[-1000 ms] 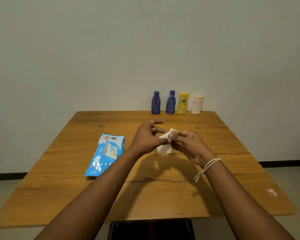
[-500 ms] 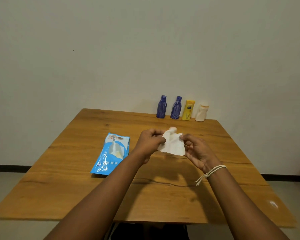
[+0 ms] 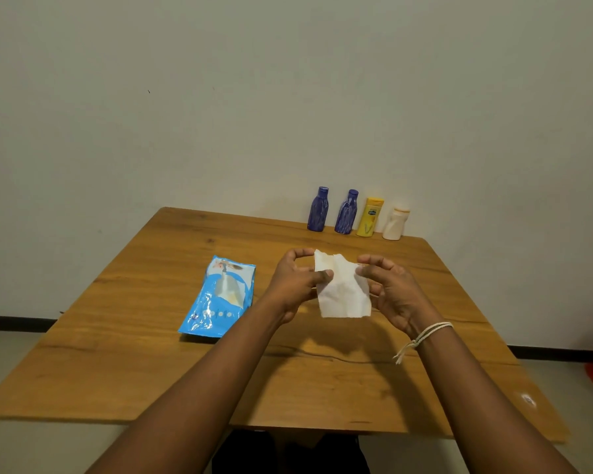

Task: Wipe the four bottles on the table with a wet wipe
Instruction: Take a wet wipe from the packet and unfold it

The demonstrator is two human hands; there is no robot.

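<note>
Wet wipe (image 3: 342, 292): white sheet, mostly unfolded, held up above the table at centre frame, hanging down between the two hands; its top edge is rumpled.
Left hand (image 3: 297, 283): pinches the wipe's left edge between thumb and curled fingers, at about the sheet's upper third.
Right hand (image 3: 392, 290): fingers curled, pinching the wipe's right edge near the top; a pale string band (image 3: 425, 336) circles the wrist.
Wipe relative to grip: both pinches sit on the upper side edges, so most of the sheet hangs below the fingertips.
Bottles: four upright in a row at the table's far edge, upper right of centre, well apart from the hands: blue bottle (image 3: 318, 209), second blue bottle (image 3: 346, 212), yellow bottle (image 3: 370, 217), white bottle (image 3: 395, 224).
Wipe pack (image 3: 220, 297): blue, lying flat left of the hands.
Table (image 3: 134, 354): wooden, against a plain wall.
</note>
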